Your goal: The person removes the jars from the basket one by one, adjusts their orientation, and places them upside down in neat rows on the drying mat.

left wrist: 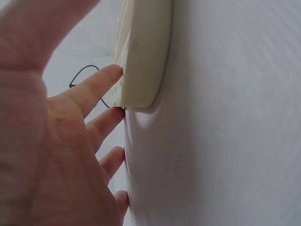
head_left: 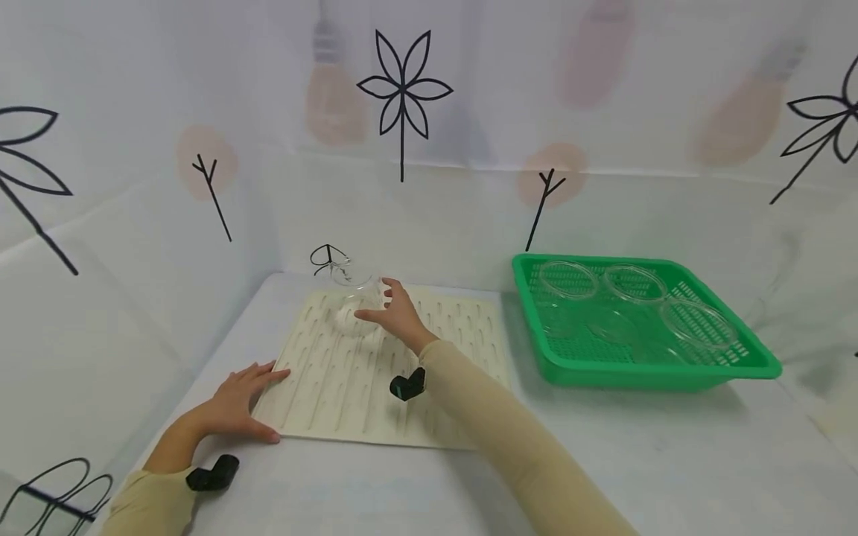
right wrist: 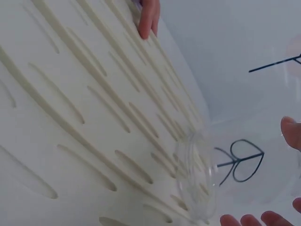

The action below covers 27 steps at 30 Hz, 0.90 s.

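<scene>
A cream board (head_left: 335, 406) with rows of slots lies on the white table. My left hand (head_left: 234, 402), fingers spread, rests at its left edge; in the left wrist view a fingertip (left wrist: 113, 71) touches the board's side (left wrist: 146, 56). Toward the back left of the board stands a clear round jar (head_left: 350, 321), faint against the pale surface. My right hand (head_left: 402, 316) curls round it, thumb in front and fingers at the right side. In the right wrist view the jar (right wrist: 197, 183) stands with one end on the slots, between thumb (right wrist: 291, 133) and fingertips.
A green basket (head_left: 637, 368) stands right of the board, holding several similar clear round jars (head_left: 700, 324). White cloth (head_left: 429, 216) printed with plants and bulbs hangs behind and at the left. Black wrist devices (head_left: 407, 384) sit on both sleeves.
</scene>
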Each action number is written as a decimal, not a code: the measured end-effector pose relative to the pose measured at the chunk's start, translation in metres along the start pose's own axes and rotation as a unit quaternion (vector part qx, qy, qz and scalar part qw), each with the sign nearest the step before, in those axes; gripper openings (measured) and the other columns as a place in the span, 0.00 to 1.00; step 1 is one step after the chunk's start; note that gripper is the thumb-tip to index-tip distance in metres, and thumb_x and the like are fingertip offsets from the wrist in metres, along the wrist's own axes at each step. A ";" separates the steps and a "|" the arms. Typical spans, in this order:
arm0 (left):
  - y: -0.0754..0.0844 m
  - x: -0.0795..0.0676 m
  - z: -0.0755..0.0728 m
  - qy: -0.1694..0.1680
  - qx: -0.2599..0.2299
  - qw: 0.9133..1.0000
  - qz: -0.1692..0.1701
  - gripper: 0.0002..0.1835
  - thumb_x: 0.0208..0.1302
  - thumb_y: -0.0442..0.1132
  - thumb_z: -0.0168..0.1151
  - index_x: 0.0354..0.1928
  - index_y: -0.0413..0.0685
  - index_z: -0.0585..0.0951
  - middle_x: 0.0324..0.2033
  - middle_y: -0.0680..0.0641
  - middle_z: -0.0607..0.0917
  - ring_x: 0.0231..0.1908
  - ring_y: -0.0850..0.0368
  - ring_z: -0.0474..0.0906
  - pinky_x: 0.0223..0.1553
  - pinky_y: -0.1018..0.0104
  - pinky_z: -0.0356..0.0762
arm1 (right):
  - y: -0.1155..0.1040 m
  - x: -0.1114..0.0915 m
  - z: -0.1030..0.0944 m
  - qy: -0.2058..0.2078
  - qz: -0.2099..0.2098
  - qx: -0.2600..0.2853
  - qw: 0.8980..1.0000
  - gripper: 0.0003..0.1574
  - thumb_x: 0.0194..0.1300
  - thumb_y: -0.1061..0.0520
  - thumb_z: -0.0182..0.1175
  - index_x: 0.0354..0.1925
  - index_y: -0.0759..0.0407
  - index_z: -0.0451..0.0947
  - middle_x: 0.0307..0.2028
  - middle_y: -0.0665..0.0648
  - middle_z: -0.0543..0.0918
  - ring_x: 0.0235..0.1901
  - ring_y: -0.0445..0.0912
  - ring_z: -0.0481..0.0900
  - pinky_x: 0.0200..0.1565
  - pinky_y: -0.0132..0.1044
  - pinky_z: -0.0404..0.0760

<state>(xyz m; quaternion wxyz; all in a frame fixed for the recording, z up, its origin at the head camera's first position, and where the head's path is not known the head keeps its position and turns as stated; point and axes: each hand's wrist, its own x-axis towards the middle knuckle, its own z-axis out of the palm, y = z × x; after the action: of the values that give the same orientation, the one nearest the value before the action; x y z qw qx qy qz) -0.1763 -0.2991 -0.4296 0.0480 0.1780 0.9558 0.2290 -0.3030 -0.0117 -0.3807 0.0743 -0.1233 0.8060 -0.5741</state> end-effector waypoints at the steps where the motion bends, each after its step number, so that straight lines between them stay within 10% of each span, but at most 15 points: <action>1: 0.000 -0.001 0.000 0.001 0.002 1.000 0.000 0.55 0.32 0.61 0.76 0.64 0.41 0.67 0.64 0.29 0.59 0.62 0.24 0.47 0.55 0.27 0.40 | -0.003 -0.003 -0.002 -0.004 -0.002 0.004 1.000 0.53 0.54 0.50 0.69 0.70 0.52 0.51 0.64 0.61 0.61 0.62 0.56 0.63 0.54 0.48 0.70; 27: 0.002 0.001 0.002 0.000 0.009 1.000 0.000 0.54 0.31 0.60 0.76 0.64 0.43 0.67 0.64 0.29 0.60 0.61 0.23 0.48 0.54 0.26 0.42 | -0.027 -0.053 -0.051 0.008 -0.049 0.035 0.998 0.49 0.54 0.50 0.69 0.68 0.45 0.54 0.62 0.55 0.64 0.59 0.49 0.67 0.52 0.48 0.73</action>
<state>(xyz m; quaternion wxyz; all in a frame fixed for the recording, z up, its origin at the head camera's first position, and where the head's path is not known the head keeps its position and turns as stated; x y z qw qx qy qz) -0.1761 -0.2959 -0.4306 0.0466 0.1782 0.9578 0.2207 -0.2626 0.0417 -0.3395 0.0440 -0.1556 0.7786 -0.6063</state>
